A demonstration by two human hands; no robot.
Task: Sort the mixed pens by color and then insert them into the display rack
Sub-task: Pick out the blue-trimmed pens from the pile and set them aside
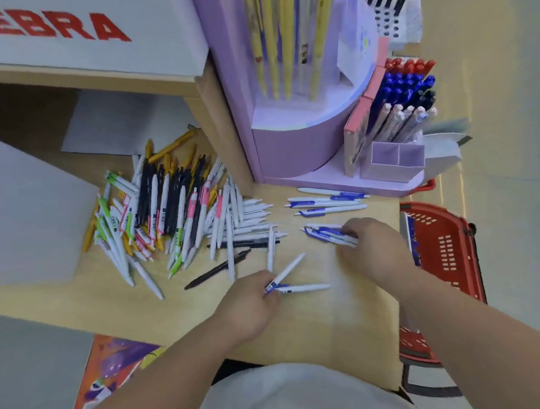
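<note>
Left hand (253, 298) pinches two blue-marked pens (287, 271), splayed apart; right hand (372, 245) grips a blue bundle (326, 233) on the worktop (319, 328). Such a loose pinch may drop one towards the mixed pile (173, 211).

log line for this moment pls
stage: sorting | left hand: grips blue-clip pen | right hand: grips blue-clip pen bunch | mixed pile: unsorted

Stationery shop, ZEBRA-branded sign (58, 30), purple display rack (290, 151) stocked with pens (404, 89), red shopping basket (441, 246) (beside the wooden counter (334, 321)).
</note>
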